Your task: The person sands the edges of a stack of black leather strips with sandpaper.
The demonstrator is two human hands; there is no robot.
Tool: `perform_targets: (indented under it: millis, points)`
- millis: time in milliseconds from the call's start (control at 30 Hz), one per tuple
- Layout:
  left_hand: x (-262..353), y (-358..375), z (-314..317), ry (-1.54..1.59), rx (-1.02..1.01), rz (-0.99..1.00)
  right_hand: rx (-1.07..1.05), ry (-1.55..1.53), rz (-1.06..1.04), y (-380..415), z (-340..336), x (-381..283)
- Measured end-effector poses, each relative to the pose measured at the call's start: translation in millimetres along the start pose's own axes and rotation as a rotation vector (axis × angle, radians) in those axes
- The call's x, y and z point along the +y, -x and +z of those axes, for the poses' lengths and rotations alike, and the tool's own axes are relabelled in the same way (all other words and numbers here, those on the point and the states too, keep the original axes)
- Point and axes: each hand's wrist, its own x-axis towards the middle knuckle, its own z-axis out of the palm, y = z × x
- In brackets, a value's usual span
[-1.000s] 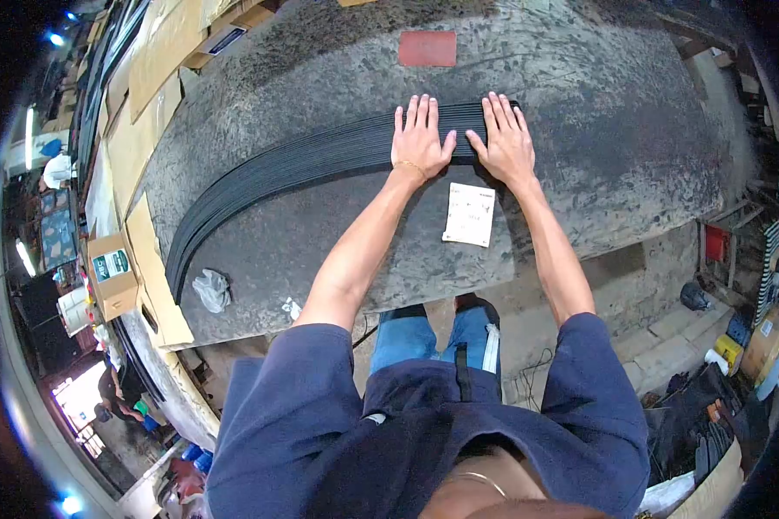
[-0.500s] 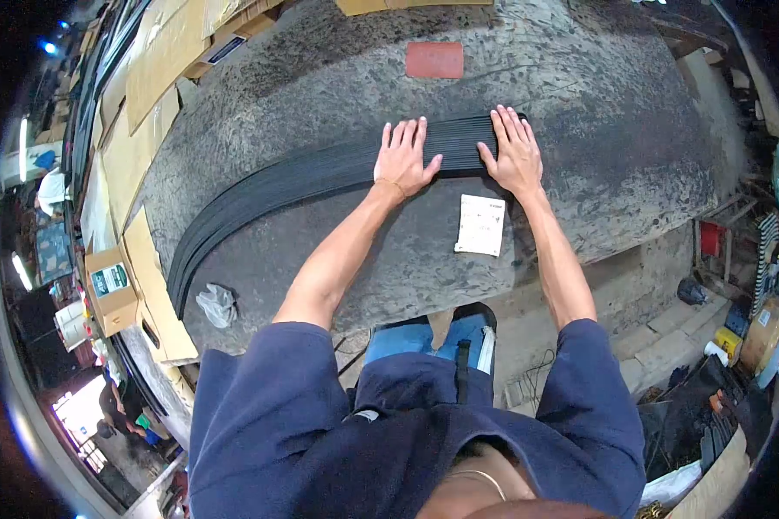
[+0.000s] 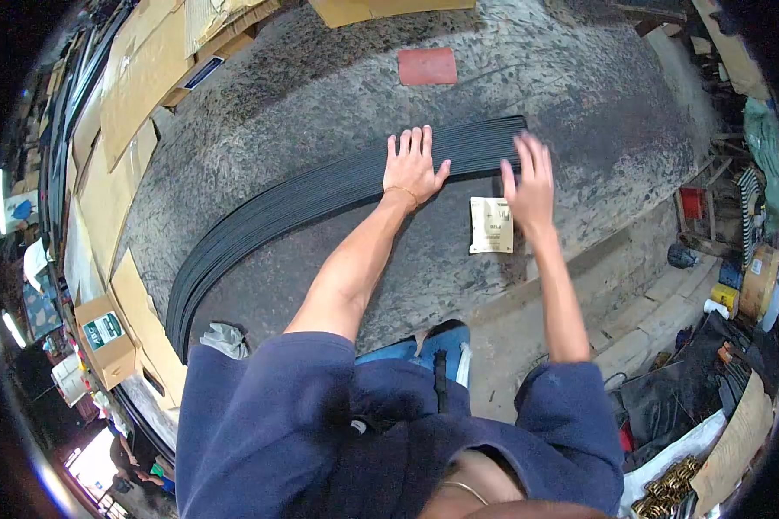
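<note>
A long bundle of thin black strips (image 3: 320, 189) lies side by side on the dark worktable (image 3: 320, 99), curving down toward the left. My left hand (image 3: 414, 170) rests flat on the bundle, fingers spread and pointing away from me. At the bundle's right end, my right hand (image 3: 531, 177) hovers with fingers apart, its fingertips blurred by motion. Nothing shows in its grasp. Just left of the right wrist lies a small pale printed sheet (image 3: 492, 227). Beyond the bundle is a red rectangular piece (image 3: 428, 67).
Cardboard sheets (image 3: 147, 95) line the table's left side, with a small labelled carton (image 3: 106, 342) below them. A crumpled grey plastic bag (image 3: 224, 339) lies near the bundle's left end. On the right stand a tape roll (image 3: 760, 281) and a yellow container (image 3: 724, 299). Another person (image 3: 128, 458) is at far lower left.
My right hand has come off the bundle and moved back toward me, past its right end. My left hand stays on the strips. The view has shifted slightly.
</note>
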Motion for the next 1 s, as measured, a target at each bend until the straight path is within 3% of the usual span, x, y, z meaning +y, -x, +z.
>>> perform_targets:
  millis: [33, 67, 100, 167, 333, 400, 433, 567, 633, 667, 700, 800, 900, 1000]
  points:
    - [1, 2, 2, -0.003, -0.001, -0.003, -0.075, -0.152, 0.079, 29, -9, -11]
    - [1, 1, 1, 0.009, -0.019, -0.01, -0.226, -0.17, 0.016, 63, -15, -17]
    - [1, 2, 1, 0.012, -0.023, -0.017, -0.32, -0.074, -0.043, 81, -29, -40]
    - [0, 3, 1, 0.013, 0.04, 0.012, -0.421, -0.052, 0.04, 131, -9, -38]
    - [1, 2, 2, 0.019, 0.067, 0.016, -0.203, -0.014, 0.11, 142, 30, -16]
    - [1, 6, 6, 0.006, 0.071, 0.026, -0.145, -0.056, 0.137, 124, 14, -26]
    - [0, 3, 7, 0.003, 0.09, 0.023, -0.082, -0.138, 0.156, 115, 6, -25]
    - [3, 3, 5, -0.003, 0.066, 0.018, 0.305, 0.009, 0.161, 48, -3, -7]
    - [2, 1, 0, 0.009, 0.025, 0.005, 0.224, -0.206, 0.23, 29, 51, 12]
    - [2, 3, 3, 0.005, 0.065, 0.013, 0.077, 0.021, 0.053, 31, 72, 12]
    - [-1, -1, 3, -0.004, 0.077, 0.025, 0.065, -0.037, -0.086, 31, 87, -1]
    - [-1, 2, 12, 0.017, 0.103, 0.026, -0.008, -0.054, -0.253, 38, 76, 17]
    - [0, 3, 11, 0.007, 0.134, 0.03, 0.289, 0.11, 0.128, 26, 70, 3]
    - [-2, 3, 11, 0.002, 0.14, 0.028, 0.119, -0.034, -0.029, 44, 94, -8]
